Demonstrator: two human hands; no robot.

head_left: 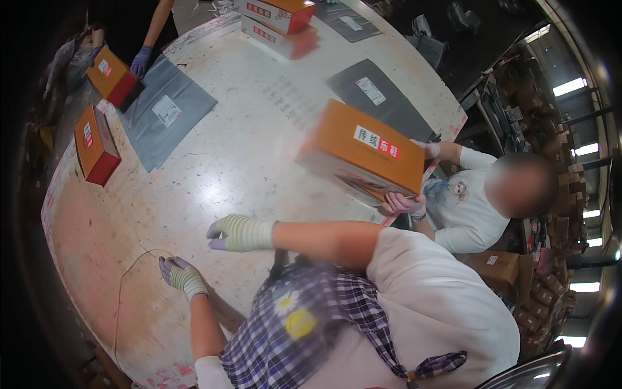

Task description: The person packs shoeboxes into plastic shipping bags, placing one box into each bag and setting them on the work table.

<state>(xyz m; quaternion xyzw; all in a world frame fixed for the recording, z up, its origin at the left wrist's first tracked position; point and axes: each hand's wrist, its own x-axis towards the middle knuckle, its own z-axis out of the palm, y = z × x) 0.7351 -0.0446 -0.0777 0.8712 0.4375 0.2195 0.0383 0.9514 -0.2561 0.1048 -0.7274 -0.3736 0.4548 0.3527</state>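
My left hand [183, 276], in a striped glove with purple fingertips, is over the near left part of the white table [253, 175]. Its fingers are extended and I see nothing in them. A thin cord [123, 285] curves along the tabletop, one end close to these fingertips; whether they touch it I cannot tell. My right hand [242, 233], gloved alike, reaches across to the left above the table, fingers apart and holding nothing. Beyond it to the right, a co-worker's two gloved hands hold a large orange shoebox [366, 146], blurred at its left end.
At the far left, another person's gloved hands are at an orange box [111, 76] beside a grey mailing bag [170, 110]. A red-sided box [96, 145] stands near the left edge. Stacked boxes [277, 32] are at the back. Another grey bag [382, 97] lies behind the large shoebox.
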